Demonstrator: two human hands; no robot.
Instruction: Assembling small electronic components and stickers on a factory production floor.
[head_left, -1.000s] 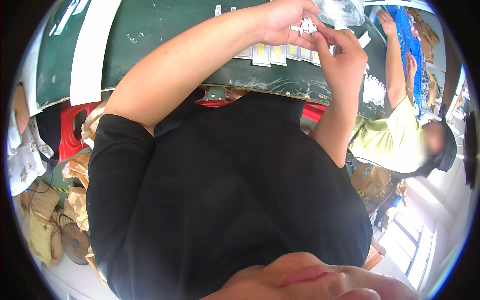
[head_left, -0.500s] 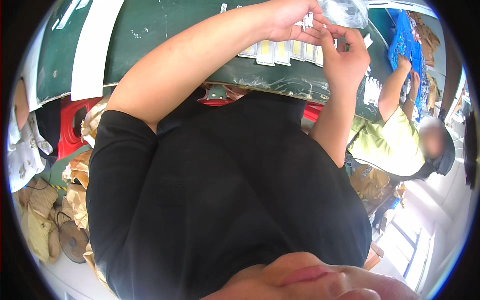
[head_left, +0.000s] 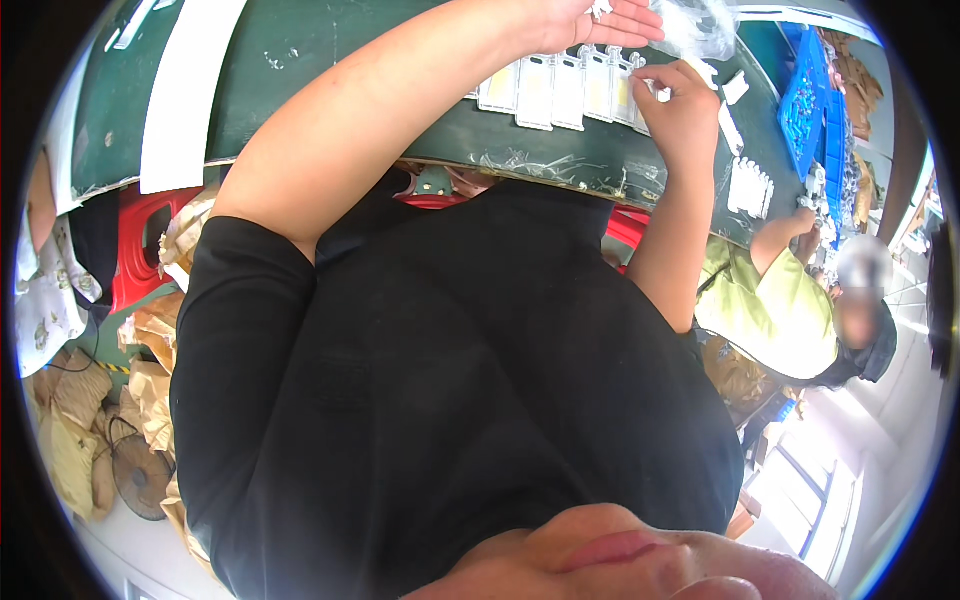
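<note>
My left hand (head_left: 612,22) is at the top edge of the head view, palm up with its fingers stretched out. Small white plastic pieces (head_left: 600,9) lie loose on that palm. Below it, a row of flat, clear-edged plastic holders (head_left: 536,92) lies side by side on the green table (head_left: 420,125), some with pale yellow middles. Small white pieces sit at the top ends of several. At the row's right end, my right hand (head_left: 684,112) pinches thumb and forefinger on a small white plastic piece at a holder's top; the fingertips partly hide it.
A crumpled clear plastic bag (head_left: 700,28) lies beyond my hands. More white pieces (head_left: 750,188) stand at the table's right, near a blue tray (head_left: 803,110). A co-worker in a light green top (head_left: 775,310) works there. A long white strip (head_left: 190,95) lies on the left.
My right hand has come away from my left palm, down to the row's right end. The left hand has moved slightly up and opened flatter. The co-worker's hands have moved nearer their body.
</note>
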